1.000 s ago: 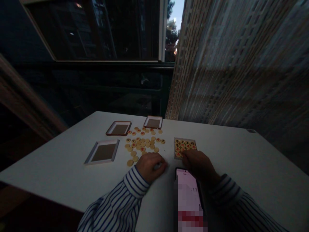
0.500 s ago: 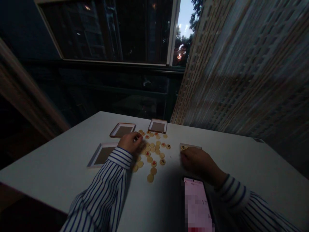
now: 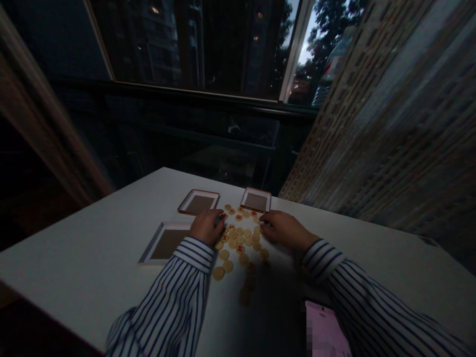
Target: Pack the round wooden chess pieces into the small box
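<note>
Several round wooden pieces (image 3: 240,239), some with red characters, lie spread on the white table (image 3: 111,233). At the left side of the spread is my left hand (image 3: 207,226), its fingers bent over pieces; a red-marked piece shows at its fingertips. My right hand (image 3: 284,229) reaches in from the right, with its thumb and fingers apart at the pieces' right edge. Nothing shows between those fingers. Dim light and shadow blur the pieces nearest the front.
Open box lids or trays stand around the pieces: one at the back left (image 3: 199,202), one at the back (image 3: 256,200), and a larger one (image 3: 169,243) beside my left hand. A phone (image 3: 325,329) lies at the front right. Behind are a window and curtains.
My right hand has moved left from the small box at the right to the pieces. My left hand stays by the pieces' left side. The view has shifted slightly.
</note>
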{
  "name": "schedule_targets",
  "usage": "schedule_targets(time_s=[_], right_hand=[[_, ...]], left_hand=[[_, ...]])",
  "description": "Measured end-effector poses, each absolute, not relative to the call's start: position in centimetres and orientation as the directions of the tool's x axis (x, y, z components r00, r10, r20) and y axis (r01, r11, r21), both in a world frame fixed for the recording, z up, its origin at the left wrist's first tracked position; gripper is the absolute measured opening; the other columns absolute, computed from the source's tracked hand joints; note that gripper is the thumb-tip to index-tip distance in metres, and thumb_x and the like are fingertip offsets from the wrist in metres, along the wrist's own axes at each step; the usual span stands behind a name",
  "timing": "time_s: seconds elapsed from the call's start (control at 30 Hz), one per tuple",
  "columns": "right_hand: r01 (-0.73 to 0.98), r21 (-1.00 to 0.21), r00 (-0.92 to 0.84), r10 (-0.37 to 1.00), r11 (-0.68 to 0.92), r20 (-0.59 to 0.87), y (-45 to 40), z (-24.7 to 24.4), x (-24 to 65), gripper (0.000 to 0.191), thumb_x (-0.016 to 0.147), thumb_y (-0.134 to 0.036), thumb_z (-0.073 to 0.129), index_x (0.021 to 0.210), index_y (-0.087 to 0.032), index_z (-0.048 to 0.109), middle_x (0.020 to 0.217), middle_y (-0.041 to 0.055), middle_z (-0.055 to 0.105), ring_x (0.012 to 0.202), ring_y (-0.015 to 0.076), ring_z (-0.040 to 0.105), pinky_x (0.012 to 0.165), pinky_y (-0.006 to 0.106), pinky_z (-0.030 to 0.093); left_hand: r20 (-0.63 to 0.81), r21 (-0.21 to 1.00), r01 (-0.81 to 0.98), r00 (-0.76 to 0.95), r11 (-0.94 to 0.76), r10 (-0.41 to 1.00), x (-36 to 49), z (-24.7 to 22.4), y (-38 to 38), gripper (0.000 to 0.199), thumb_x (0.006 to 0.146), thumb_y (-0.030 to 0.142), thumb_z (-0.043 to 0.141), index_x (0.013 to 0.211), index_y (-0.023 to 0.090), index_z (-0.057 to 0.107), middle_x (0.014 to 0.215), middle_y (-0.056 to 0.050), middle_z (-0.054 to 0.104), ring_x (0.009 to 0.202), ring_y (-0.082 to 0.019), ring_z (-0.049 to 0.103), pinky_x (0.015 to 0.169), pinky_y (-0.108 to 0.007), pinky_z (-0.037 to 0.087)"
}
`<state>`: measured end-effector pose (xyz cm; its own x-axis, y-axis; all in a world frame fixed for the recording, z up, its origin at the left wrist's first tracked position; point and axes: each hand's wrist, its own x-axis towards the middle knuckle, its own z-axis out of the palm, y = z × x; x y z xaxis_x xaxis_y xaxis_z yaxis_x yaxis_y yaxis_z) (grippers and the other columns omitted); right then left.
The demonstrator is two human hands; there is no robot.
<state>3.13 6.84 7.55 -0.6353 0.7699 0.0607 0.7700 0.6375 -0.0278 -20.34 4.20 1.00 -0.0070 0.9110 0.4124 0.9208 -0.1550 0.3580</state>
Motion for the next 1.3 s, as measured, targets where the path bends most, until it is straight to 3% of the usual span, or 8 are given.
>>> schedule_targets(time_s=[0.07,0.47,0.73,1.3], right_hand=[[0.764,-0.021,-0.644,0.764,0.645,0.047,7.9,7.1,1.8,0.025,0.082,-0.029,0.042,0.091,-0.018,0.063,0.092,0.0068,0.064,0.083,0.0173,0.057,0.068,0.024,0.037],[0.732,-0.005,-0.681,0.732,0.681,-0.032,11.4,5.0,-2.3,0.023,0.081,-0.033,0.044,0.087,-0.019,0.061,0.089,0.0061,0.063,0.077,0.0162,0.057,0.060,0.024,0.033],[0.736,-0.008,-0.676,0.734,0.677,-0.065,12.1,4.5,-3.3,0.027,0.081,-0.036,0.043,0.093,-0.019,0.061,0.095,0.0076,0.063,0.084,0.0184,0.057,0.065,0.025,0.036],[0.741,-0.015,-0.670,0.742,0.671,0.022,11.9,4.3,-2.9,0.028,0.079,-0.036,0.044,0.091,-0.016,0.059,0.096,0.0104,0.061,0.086,0.0205,0.055,0.068,0.027,0.035]], left_hand=[[0.418,0.361,0.916,0.009,-0.174,0.909,-20.1,0.9,4.2,0.029,0.077,0.025,0.047,0.101,0.017,0.060,0.102,-0.009,0.064,0.097,-0.024,0.056,0.086,-0.037,0.042],[0.449,0.385,0.894,0.036,-0.230,0.893,-19.2,0.0,4.2,0.029,0.079,0.026,0.045,0.104,0.016,0.058,0.104,-0.011,0.063,0.101,-0.023,0.055,0.090,-0.038,0.041],[0.442,0.375,0.896,0.052,-0.237,0.896,-19.0,0.3,4.2,0.029,0.079,0.025,0.045,0.103,0.014,0.058,0.102,-0.011,0.064,0.099,-0.023,0.056,0.089,-0.037,0.043],[0.452,0.364,0.903,0.044,-0.229,0.891,-19.2,-0.1,4.2,0.030,0.079,0.025,0.045,0.105,0.015,0.057,0.104,-0.010,0.063,0.101,-0.023,0.055,0.090,-0.038,0.042]])
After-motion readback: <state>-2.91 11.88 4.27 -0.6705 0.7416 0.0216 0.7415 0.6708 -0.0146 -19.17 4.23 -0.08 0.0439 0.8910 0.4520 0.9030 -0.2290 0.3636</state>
